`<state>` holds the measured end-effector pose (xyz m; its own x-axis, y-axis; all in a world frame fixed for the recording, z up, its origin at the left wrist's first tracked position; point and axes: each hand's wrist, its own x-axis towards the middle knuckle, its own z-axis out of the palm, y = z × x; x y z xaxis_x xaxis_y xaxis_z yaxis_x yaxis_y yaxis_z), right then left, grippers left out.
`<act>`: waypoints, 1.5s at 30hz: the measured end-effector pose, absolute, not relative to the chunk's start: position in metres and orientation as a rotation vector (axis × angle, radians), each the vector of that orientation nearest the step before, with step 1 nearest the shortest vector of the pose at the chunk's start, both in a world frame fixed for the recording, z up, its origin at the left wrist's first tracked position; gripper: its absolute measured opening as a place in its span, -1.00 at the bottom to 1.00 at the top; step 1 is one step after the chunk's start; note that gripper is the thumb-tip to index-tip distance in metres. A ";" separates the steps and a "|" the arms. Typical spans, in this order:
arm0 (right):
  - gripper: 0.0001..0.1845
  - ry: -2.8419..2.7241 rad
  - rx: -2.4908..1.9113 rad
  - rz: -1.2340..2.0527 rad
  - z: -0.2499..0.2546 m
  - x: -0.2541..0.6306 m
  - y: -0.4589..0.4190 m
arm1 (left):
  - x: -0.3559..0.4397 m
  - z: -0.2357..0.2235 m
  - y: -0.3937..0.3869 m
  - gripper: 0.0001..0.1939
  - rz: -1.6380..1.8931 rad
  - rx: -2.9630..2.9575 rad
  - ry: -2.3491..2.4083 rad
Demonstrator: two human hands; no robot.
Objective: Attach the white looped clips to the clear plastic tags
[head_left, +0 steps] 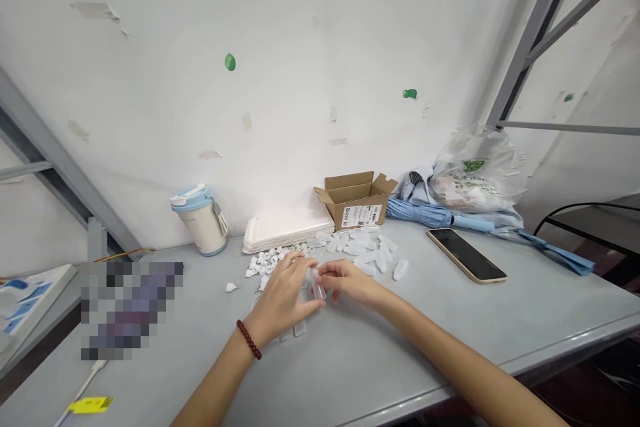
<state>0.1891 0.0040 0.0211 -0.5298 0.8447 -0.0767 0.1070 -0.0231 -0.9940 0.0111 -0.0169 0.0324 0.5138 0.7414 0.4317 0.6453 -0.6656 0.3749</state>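
A small clear plastic bottle [318, 288] stands slightly tilted between my hands, above the grey table. My left hand [285, 290], with a dark red bead bracelet at the wrist, grips it between thumb and fingers. My right hand [347, 280] is closed at the bottle's upper part; its fingertips partly hide the neck. Just beyond the left hand lies a heap of small white nozzle caps [257, 263], with one loose cap [231, 287] to its left. Translucent soft bottles [365, 255] are heaped behind the right hand. Close to my left wrist lie a few clear pieces [299, 328], partly covered.
Behind the heaps are stacked white trays [290, 229] and an open cardboard box [357, 199]. A cup [203, 223] stands left. A phone [467, 255], blue umbrella [425, 212] and plastic bag [475, 177] lie right. A tagged cable [90, 405] runs at left front.
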 end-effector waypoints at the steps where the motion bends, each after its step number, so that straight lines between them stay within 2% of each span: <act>1: -0.77 -1.683 -1.019 1.593 0.020 0.188 0.004 | 0.011 0.033 -0.018 -0.62 0.839 2.583 1.179; 4: -0.80 -1.751 -1.072 1.533 0.015 0.186 0.005 | 0.008 0.036 -0.021 -0.70 0.747 2.558 1.173; 11: -0.90 -1.941 -1.047 1.392 0.009 0.184 -0.001 | 0.002 0.037 -0.032 -0.68 0.512 2.464 1.238; 18: -0.88 -2.125 -1.034 1.222 0.011 0.186 -0.002 | 0.005 0.039 -0.034 -0.64 0.374 2.437 1.252; 32: -0.93 -2.121 -1.054 1.226 0.013 0.187 -0.002 | 0.000 0.036 -0.031 -0.50 0.333 2.339 1.232; 37: -0.92 -2.038 -1.009 1.347 0.009 0.187 -0.001 | -0.004 0.035 -0.029 -0.46 0.363 2.289 1.229; 41: -0.87 -2.003 -1.018 1.324 0.009 0.190 0.003 | -0.008 0.034 -0.024 -0.63 0.503 2.244 1.277; 45: -0.83 -2.087 -1.183 0.947 0.013 0.199 0.012 | -0.013 0.031 -0.015 -0.88 0.736 2.297 1.477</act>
